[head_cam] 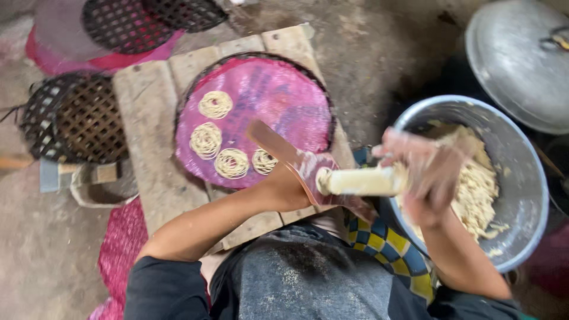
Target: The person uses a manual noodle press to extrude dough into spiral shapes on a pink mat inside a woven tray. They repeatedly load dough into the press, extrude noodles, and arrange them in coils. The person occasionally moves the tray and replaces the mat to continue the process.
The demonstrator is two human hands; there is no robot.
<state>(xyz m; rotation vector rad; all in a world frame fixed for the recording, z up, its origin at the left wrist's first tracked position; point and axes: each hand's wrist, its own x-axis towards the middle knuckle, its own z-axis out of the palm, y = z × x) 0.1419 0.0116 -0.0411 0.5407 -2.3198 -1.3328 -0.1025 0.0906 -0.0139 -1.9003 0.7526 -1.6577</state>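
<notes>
The left hand (290, 189) is clamped under a wooden noodle press (308, 169); the blurred right hand (430, 172) grips its pale cylinder (361, 181) beside the dough bowl (524, 195). The dough looks soft and sticky. Fragile noodle coils (214, 104) lie on the pink mat (278, 95).

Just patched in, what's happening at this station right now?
A person sits over a wooden board that carries a round pink-covered tray with four small coils of noodle-like dough on it. The left hand holds a wooden press with a pale cylinder. The right hand, blurred, is at the cylinder's end, above a metal bowl of pale dough. Woven trays lie nearby.
</notes>
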